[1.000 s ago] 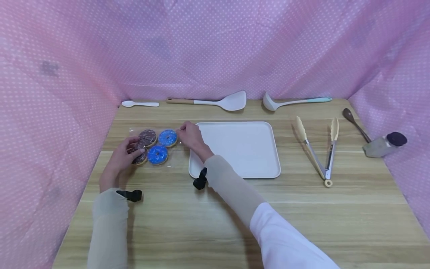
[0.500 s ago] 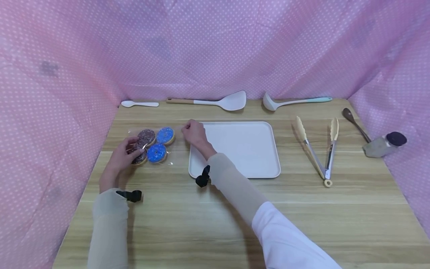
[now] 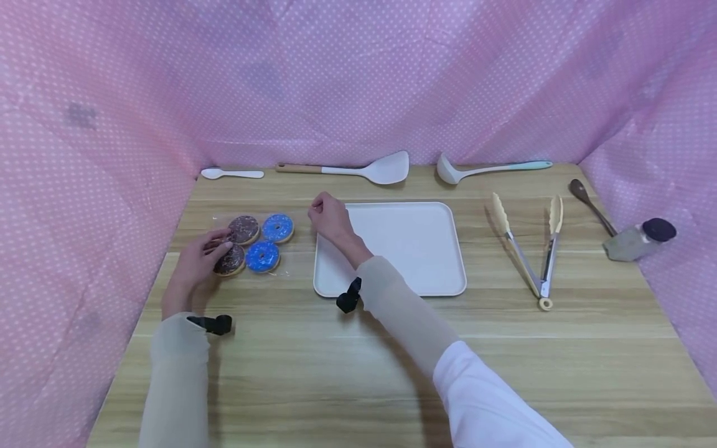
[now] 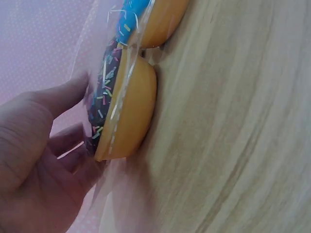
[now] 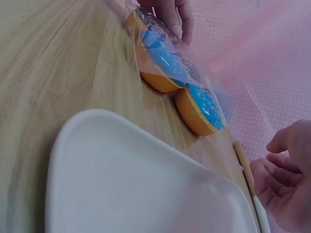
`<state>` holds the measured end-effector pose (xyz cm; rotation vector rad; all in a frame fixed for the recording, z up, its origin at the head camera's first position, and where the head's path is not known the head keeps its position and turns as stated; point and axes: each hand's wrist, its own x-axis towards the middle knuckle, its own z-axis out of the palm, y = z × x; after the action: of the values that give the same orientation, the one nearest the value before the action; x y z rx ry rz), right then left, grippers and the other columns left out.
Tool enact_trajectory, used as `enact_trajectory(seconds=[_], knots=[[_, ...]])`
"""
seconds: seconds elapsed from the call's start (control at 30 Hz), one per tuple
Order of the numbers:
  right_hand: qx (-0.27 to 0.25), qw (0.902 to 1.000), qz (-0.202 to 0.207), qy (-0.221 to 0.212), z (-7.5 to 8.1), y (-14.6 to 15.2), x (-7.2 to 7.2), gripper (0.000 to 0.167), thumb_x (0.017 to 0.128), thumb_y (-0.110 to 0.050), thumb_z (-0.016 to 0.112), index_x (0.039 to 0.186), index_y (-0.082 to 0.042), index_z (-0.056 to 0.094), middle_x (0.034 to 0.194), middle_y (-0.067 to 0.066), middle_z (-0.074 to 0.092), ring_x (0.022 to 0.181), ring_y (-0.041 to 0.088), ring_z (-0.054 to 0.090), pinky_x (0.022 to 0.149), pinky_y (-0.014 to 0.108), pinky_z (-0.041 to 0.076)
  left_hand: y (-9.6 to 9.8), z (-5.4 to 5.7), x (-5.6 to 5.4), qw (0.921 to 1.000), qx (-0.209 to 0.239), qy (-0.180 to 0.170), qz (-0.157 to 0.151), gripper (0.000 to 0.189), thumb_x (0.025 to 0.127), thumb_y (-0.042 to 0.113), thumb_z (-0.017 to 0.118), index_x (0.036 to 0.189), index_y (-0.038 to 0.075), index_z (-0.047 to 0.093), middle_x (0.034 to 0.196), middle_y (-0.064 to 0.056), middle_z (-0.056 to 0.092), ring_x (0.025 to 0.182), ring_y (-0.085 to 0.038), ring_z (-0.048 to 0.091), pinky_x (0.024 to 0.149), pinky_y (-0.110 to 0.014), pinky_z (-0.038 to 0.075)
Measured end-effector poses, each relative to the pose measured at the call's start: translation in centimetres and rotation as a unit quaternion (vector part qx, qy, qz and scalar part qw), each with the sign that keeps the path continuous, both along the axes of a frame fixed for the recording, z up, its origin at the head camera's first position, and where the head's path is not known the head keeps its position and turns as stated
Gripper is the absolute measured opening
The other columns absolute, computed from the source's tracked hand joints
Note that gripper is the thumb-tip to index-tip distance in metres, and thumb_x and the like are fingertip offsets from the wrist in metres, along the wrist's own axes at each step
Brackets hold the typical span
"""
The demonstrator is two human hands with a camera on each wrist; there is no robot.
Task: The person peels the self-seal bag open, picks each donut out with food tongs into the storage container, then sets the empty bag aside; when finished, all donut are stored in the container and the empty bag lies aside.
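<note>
Two brown iced doughnuts and two blue ones lie at the left in a clear plastic wrapper. My left hand rests with fingers and thumb at the outer edge of the brown pair. In the left wrist view its thumb touches the sprinkled icing of one brown doughnut, with the other fingers beside the rim. My right hand hovers over the far left corner of the white tray. Loosely curled, its fingers show nothing between them.
Along the back edge lie a small white spoon, a wood-handled spatula and a ladle. To the right are spread tongs, a brown spoon and a black-capped jar. Pink dotted cloth hangs behind.
My right hand has moved right and away from the blue doughnuts, over the tray corner. The blue doughnuts slid slightly left, then back. My left thumb has drawn back slightly.
</note>
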<state>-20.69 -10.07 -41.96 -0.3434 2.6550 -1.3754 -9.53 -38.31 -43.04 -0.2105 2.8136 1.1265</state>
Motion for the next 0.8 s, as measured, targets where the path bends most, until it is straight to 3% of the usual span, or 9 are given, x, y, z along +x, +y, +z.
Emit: enact_trajectory(seconds=[0.07, 0.17, 0.23, 0.3, 0.43, 0.6, 0.8], knots=[[-0.011, 0.9997, 0.023, 0.004, 0.1, 0.2, 0.1, 0.012, 0.092, -0.014, 0.057, 0.102, -0.008, 0.062, 0.092, 0.003, 0.064, 0.083, 0.013, 0.059, 0.069, 0.021, 0.049, -0.1, -0.1, 0.0, 0.9997, -0.006, 0.02, 0.016, 0.046, 0.1, 0.035, 0.047, 0.137, 0.008, 0.05, 0.133, -0.026, 0.052, 0.123, -0.039, 0.051, 0.105, -0.052, 0.041], [-0.023, 0.9979, 0.059, 0.014, 0.1, 0.6, 0.3, 0.013, 0.092, -0.011, 0.057, 0.103, -0.007, 0.062, 0.092, 0.002, 0.064, 0.084, 0.012, 0.058, 0.071, 0.019, 0.049, -0.1, -0.5, -0.1, 0.9971, -0.001, 0.059, 0.048, 0.038, 0.098, 0.03, 0.054, 0.128, 0.007, 0.06, 0.124, -0.022, 0.061, 0.105, -0.011, 0.061, 0.096, -0.024, 0.048], [-0.028, 0.9963, 0.078, 0.022, 0.1, 0.8, 0.4, 0.013, 0.092, -0.01, 0.058, 0.103, -0.007, 0.062, 0.093, 0.002, 0.064, 0.086, 0.012, 0.058, 0.074, 0.018, 0.05, 0.2, -0.8, -0.2, 0.9937, 0.011, 0.088, 0.068, 0.033, 0.096, 0.027, 0.059, 0.121, 0.005, 0.064, 0.12, -0.02, 0.064, 0.092, 0.006, 0.058, 0.085, -0.009, 0.046], [-0.029, 0.9951, 0.089, 0.032, 0.0, 1.1, 0.6, 0.014, 0.092, -0.011, 0.057, 0.103, -0.007, 0.063, 0.093, 0.003, 0.064, 0.087, 0.012, 0.059, 0.076, 0.018, 0.05, 0.3, -1.1, -0.4, 0.9902, 0.027, 0.111, 0.08, 0.031, 0.094, 0.023, 0.062, 0.117, 0.003, 0.067, 0.119, -0.021, 0.064, 0.086, 0.015, 0.054, 0.078, -0.001, 0.043], [-0.029, 0.9937, 0.101, 0.039, -0.1, 1.6, 0.8, 0.015, 0.091, -0.011, 0.057, 0.104, -0.006, 0.063, 0.094, 0.004, 0.065, 0.087, 0.013, 0.059, 0.077, 0.019, 0.05, 0.4, -1.5, -0.7, 0.986, 0.036, 0.127, 0.102, 0.027, 0.091, 0.022, 0.066, 0.11, 0.003, 0.07, 0.118, -0.019, 0.065, 0.084, 0.016, 0.055, 0.076, -0.002, 0.044], [-0.023, 0.9922, 0.115, 0.042, -0.2, 2.1, 0.9, 0.013, 0.091, -0.01, 0.057, 0.101, -0.005, 0.064, 0.093, 0.005, 0.066, 0.087, 0.014, 0.06, 0.077, 0.019, 0.05, 0.5, -1.5, -1.0, 0.9841, 0.01, 0.139, 0.11, 0.023, 0.09, 0.02, 0.067, 0.105, 0.002, 0.071, 0.11, -0.02, 0.067, 0.076, 0.017, 0.053, 0.07, -0.001, 0.043], [0.022, 0.9853, 0.161, 0.054, -0.4, 2.5, 1.1, 0.013, 0.091, -0.01, 0.059, 0.101, -0.006, 0.065, 0.095, 0.004, 0.065, 0.089, 0.013, 0.059, 0.079, 0.02, 0.05, 0.7, -1.6, -1.1, 0.9794, 0.006, 0.163, 0.119, 0.02, 0.09, 0.015, 0.067, 0.102, -0.001, 0.071, 0.107, -0.021, 0.067, 0.073, 0.018, 0.052, 0.069, 0.0, 0.042]])
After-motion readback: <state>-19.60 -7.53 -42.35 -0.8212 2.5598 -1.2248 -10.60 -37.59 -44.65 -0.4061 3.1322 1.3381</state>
